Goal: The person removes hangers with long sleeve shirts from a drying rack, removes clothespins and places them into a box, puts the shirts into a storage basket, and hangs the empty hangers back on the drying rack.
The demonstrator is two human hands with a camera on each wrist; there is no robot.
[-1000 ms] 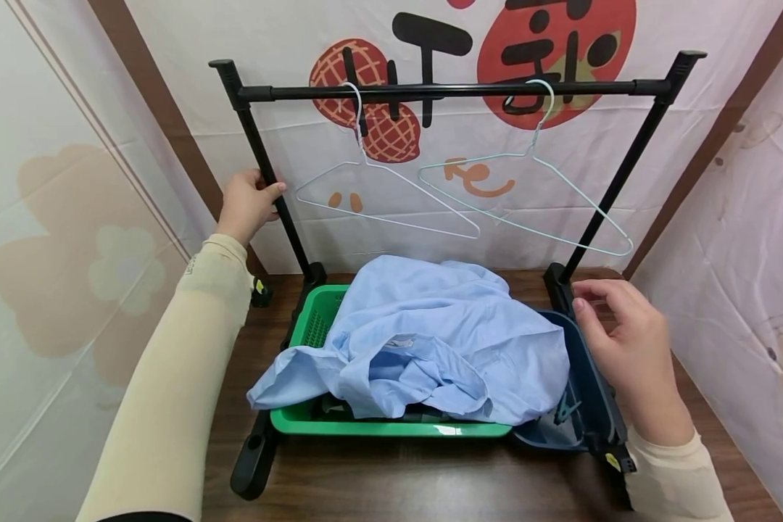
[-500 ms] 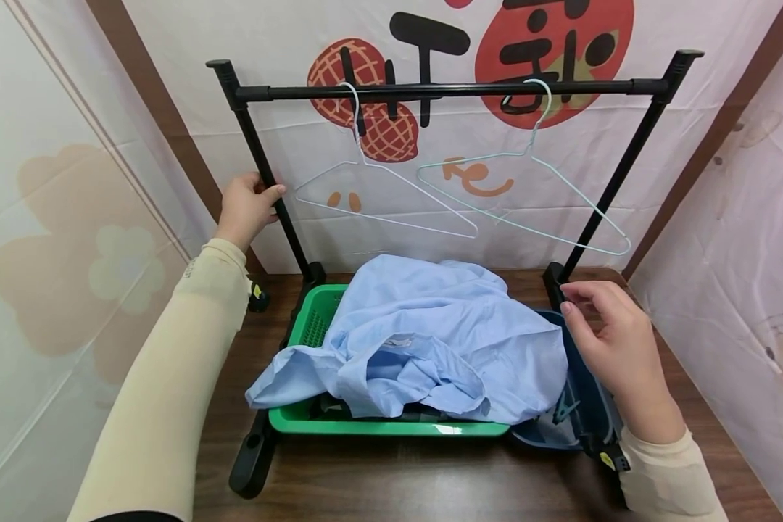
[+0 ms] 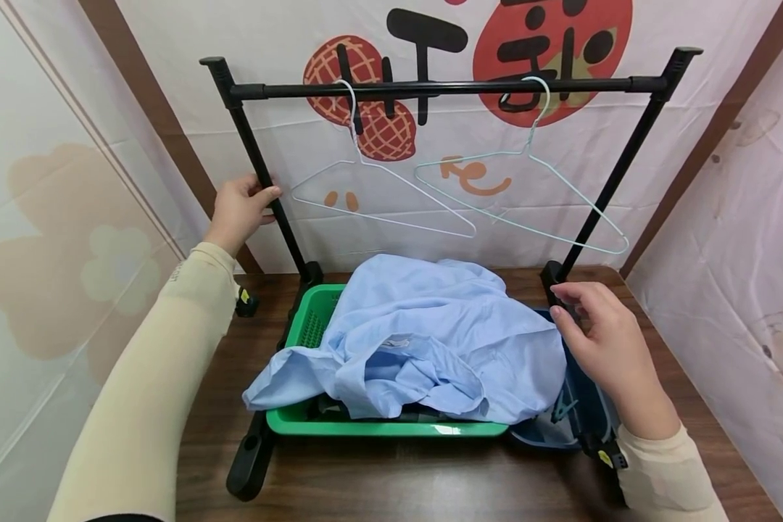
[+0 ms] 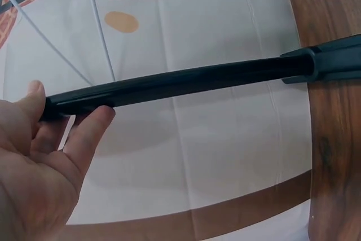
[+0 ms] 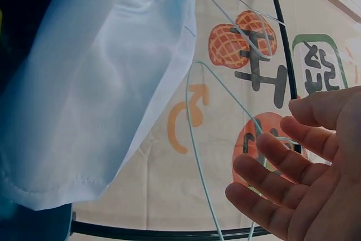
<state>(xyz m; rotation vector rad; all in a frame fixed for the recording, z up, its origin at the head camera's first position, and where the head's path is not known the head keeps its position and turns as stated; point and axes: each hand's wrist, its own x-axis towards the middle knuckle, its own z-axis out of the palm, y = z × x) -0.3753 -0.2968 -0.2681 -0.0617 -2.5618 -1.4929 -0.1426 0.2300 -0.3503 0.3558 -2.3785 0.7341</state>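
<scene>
My left hand (image 3: pixel 238 212) holds the left upright (image 3: pixel 279 217) of a black clothes rack, thumb in front and fingers behind. In the left wrist view the thumb and fingertips (image 4: pixel 101 115) lie against this black pole. My right hand (image 3: pixel 610 346) hovers beside the right end of a light blue shirt (image 3: pixel 431 319), fingers loosely bent around nothing. The rumpled shirt, collar toward me, lies over a green basket (image 3: pixel 391 429) and part of a dark blue bin (image 3: pixel 590 406). From the top bar hang a white wire hanger (image 3: pixel 385 220) and a pale green wire hanger (image 3: pixel 522 226), both bare.
The rack's left foot (image 3: pixel 251 457) stands on the brown wooden table (image 3: pixel 417 478), left of the basket. A blue-green clip (image 3: pixel 563 408) sits in the bin. Printed fabric (image 3: pixel 509 254) hangs behind, with white panels on both sides.
My right hand has drifted a little left, toward the shirt's edge. My left hand keeps its place on the upright, while the left forearm shifts slightly left. The shirt and hangers stay put.
</scene>
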